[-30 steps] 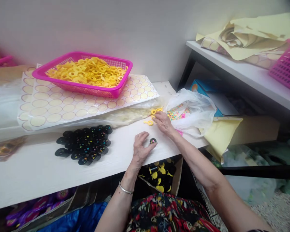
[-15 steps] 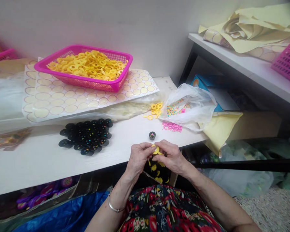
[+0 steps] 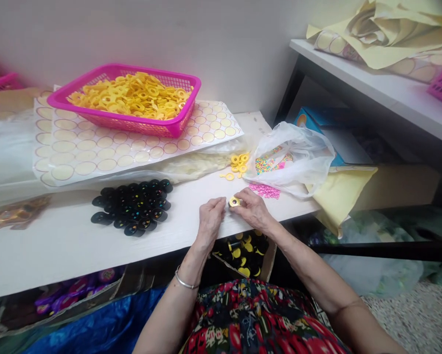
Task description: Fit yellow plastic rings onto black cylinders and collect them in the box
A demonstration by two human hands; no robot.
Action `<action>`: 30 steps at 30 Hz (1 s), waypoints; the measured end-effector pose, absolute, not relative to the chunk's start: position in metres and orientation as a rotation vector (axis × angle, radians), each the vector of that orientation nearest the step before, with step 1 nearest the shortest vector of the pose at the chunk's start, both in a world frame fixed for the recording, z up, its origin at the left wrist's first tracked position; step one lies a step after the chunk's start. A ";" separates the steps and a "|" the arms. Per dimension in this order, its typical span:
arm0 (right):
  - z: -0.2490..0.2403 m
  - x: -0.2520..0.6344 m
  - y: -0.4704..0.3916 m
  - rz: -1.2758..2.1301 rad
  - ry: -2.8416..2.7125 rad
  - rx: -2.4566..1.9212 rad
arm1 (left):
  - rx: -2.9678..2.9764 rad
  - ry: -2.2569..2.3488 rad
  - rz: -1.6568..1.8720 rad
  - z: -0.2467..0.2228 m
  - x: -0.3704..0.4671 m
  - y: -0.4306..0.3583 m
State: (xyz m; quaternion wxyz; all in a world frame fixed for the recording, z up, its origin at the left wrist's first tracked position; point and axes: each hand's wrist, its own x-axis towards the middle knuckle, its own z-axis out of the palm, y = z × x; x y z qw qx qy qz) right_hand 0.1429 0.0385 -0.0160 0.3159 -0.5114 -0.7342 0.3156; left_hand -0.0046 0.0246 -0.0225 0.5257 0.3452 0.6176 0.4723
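Observation:
My right hand (image 3: 254, 212) pinches a yellow plastic ring (image 3: 234, 201) over the spot where a small black cup stood on the white table. The ring's dark centre shows, and most of the cup is hidden under it. Just to the left, my left hand (image 3: 211, 219) is closed with thumb and fingers together; whatever it may hold is hidden. Left of my hands, many black cups (image 3: 132, 206) with coloured beads in them stand in a tight cluster. Loose yellow rings with tabs (image 3: 239, 163) and a patch of pink beads (image 3: 265, 191) lie beyond my right hand.
A pink basket (image 3: 178, 129) full of yellow rings sits on sticker sheets (image 3: 106, 152) at the back. A clear plastic bag (image 3: 305, 152) holds multicoloured beads. Below the table edge, a box (image 3: 268, 260) contains black and yellow pieces. A raised shelf (image 3: 371, 78) stands at right.
Both hands moved up and forward from the table edge onto the tabletop. My left hand came off the yellow ring, which my right hand carried to the black cup's place.

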 end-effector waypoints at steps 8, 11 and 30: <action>-0.011 0.140 0.037 0.856 -1.968 -1.338 | 1.018 1.475 1.063 -0.026 0.003 0.031; -0.013 0.141 0.035 0.899 -1.930 -1.308 | 1.053 1.452 1.067 -0.031 0.003 0.031; -0.025 0.118 0.036 1.528 -0.992 -1.399 | 0.927 1.502 1.063 -0.028 0.011 0.028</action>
